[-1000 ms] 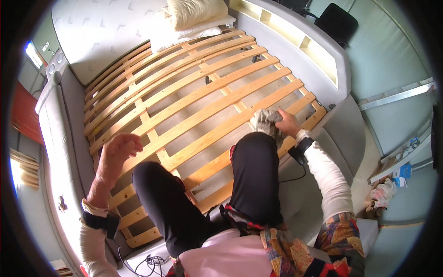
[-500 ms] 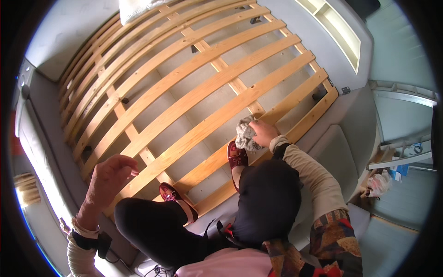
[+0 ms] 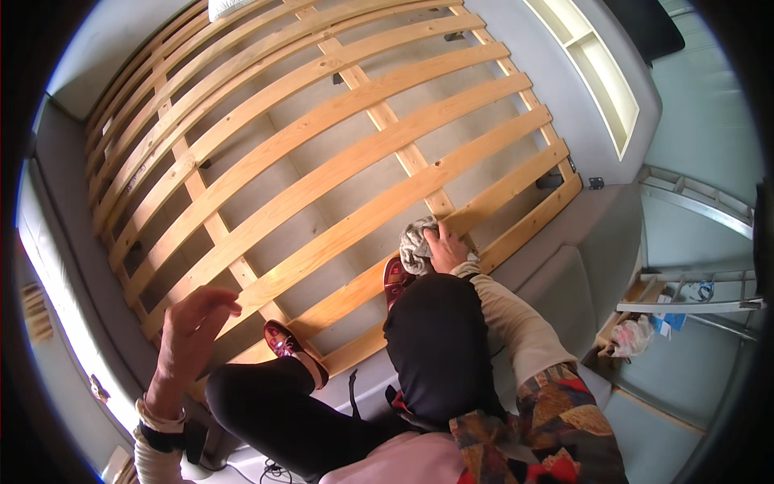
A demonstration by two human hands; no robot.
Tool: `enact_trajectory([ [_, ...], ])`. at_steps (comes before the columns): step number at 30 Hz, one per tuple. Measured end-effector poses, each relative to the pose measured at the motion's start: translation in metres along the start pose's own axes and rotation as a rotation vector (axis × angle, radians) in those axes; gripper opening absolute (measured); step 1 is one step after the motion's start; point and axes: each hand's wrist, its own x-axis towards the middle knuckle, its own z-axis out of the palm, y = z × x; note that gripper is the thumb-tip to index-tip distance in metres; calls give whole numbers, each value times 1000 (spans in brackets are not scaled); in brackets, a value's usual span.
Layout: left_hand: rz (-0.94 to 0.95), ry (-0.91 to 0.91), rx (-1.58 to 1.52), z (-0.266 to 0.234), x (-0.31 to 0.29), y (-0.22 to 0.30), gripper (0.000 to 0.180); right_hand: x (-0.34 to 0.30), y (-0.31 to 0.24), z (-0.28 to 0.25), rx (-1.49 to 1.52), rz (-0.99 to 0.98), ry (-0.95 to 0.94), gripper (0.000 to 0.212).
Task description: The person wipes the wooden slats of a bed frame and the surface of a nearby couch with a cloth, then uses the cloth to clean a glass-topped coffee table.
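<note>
My right hand point(image 3: 448, 248) is closed on a crumpled grey-and-white cloth point(image 3: 417, 244). It presses the cloth against the wooden bed slats point(image 3: 355, 234) beside my right shoe point(image 3: 395, 278). Hovering above the left end of the slats, my left hand point(image 3: 193, 323) has loosely bent fingers and holds nothing that I can see. My left shoe point(image 3: 282, 340), dark red like the other, rests at the near slats. Part of the cloth is hidden under my right fingers.
A grey upholstered bed frame point(image 3: 556, 266) surrounds the slats. At the far right is a pale shelf compartment point(image 3: 606, 85). A metal ladder point(image 3: 701, 198) lies on the right, with a plastic bag point(image 3: 631, 336) near it. Gaps between slats show the floor.
My right hand and the cloth have shifted slightly left and nearer to me in the view. My left hand sits a little lower. The view itself has also moved somewhat.
</note>
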Motion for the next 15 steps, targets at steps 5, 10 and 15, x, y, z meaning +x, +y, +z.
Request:
enact_trajectory([
  [5, -27, 163, -81, 15, -35, -13, 19, 21, 34, 10, 101, -91, 36, 27],
  [10, -56, 160, 128, 22, -67, -16, 23, 40, 113, 4, 296, 139, 191, 40],
  [15, -50, 316, 111, 33, -76, -9, 17, 50, 166, -15, 168, 301, 235, 43],
])
